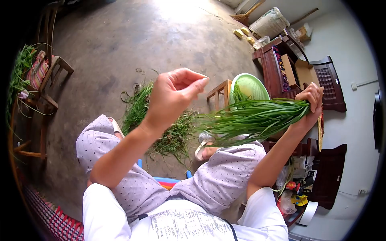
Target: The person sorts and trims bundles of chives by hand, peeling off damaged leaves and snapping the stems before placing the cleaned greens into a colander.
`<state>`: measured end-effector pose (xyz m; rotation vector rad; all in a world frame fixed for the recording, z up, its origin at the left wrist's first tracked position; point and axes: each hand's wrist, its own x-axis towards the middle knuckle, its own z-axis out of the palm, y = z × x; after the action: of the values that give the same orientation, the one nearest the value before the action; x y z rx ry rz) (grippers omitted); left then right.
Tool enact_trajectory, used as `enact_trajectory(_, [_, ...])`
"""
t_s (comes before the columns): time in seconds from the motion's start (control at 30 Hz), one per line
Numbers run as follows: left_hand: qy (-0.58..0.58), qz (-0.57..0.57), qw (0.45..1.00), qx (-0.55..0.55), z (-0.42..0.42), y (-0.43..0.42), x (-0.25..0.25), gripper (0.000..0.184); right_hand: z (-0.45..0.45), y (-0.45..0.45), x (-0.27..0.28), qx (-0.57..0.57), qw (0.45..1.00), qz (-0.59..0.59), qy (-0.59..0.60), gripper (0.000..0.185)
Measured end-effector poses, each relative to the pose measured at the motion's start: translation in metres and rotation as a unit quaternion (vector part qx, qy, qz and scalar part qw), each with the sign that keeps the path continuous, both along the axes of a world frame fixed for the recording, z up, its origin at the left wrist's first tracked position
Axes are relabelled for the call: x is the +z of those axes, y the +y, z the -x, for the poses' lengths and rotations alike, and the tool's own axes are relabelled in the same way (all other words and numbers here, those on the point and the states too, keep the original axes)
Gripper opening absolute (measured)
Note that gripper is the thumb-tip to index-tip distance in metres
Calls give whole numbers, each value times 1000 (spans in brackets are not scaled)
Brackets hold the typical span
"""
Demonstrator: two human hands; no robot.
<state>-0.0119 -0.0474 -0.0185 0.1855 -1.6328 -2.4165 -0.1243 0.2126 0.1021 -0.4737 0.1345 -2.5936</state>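
In my right hand (310,100), closed round one end, is a bunch of long flat green leaves that look like garlic chives (257,117). The leaves stretch left above my knee, their tips slightly blurred. My left hand (177,94) is raised in front of me, thumb and fingertips pinched together, and nothing shows between them. It is apart from the bunch. Beneath it, a loose pile of chives and trimmings (171,134) covers the floor between my feet. Behind the bunch, a light green plastic basket (255,82) holds some green leaves.
A small wooden stool (219,94) stands beside the basket. On the left, a wooden chair (58,66) bears more greens (20,76). Dark wooden furniture (267,64) with a cardboard box (305,72) lines the right wall. A white sack (269,23) and broom (243,17) are farther back.
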Motion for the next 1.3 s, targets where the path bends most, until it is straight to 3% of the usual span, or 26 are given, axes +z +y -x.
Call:
enact_trajectory(0.07, [18,58,998,15,6,-12,-8,10,3,1,7,3,1000,21,-14,31])
enact_trajectory(0.17, [17,251,965,-72,11,-28,-14,18,9,2,15,7,997,55,-53,30])
enact_trajectory(0.2, [19,254,964,-74,10,-28,-12,18,13,3,16,5,997,57,-51,30])
enact_trajectory(0.27, [52,394,916,-44,5,-24,-6,20,21,7,18,19,996,53,-62,30])
enact_trajectory(0.33, [57,404,911,-52,6,-23,-6,18,22,8,19,22,996,59,-69,30])
enact_trajectory(0.4, [54,379,915,-125,7,-23,-1,17,23,4,17,8,993,86,-81,32])
enact_trajectory(0.43, [52,380,915,-125,7,-22,-2,17,22,2,17,-41,988,103,-108,32])
enact_trajectory(0.57, [65,286,944,-151,5,-16,-7,17,33,8,12,-54,987,104,-106,29])
enact_trajectory(0.73, [60,283,944,-158,12,-11,-7,21,35,19,13,-1,982,146,-123,29])
enact_trajectory(0.83, [18,176,947,-269,16,-4,-18,29,38,27,14,24,978,162,-133,30])
enact_trajectory(0.9, [2,123,943,-308,17,1,-25,28,43,30,14,-27,994,55,-92,29])
enact_trajectory(0.97, [-25,55,931,-361,18,4,-26,28,41,29,15,-24,984,120,-128,29])
enact_trajectory(1.0, [-25,55,930,-361,18,7,-27,28,39,26,16,-21,969,184,-161,28])
enact_trajectory(1.1, [6,-17,940,-341,22,17,-43,26,45,35,15,5,979,148,-138,28])
enact_trajectory(1.3, [50,-20,953,-297,19,24,-47,20,52,49,16,25,988,105,-112,31])
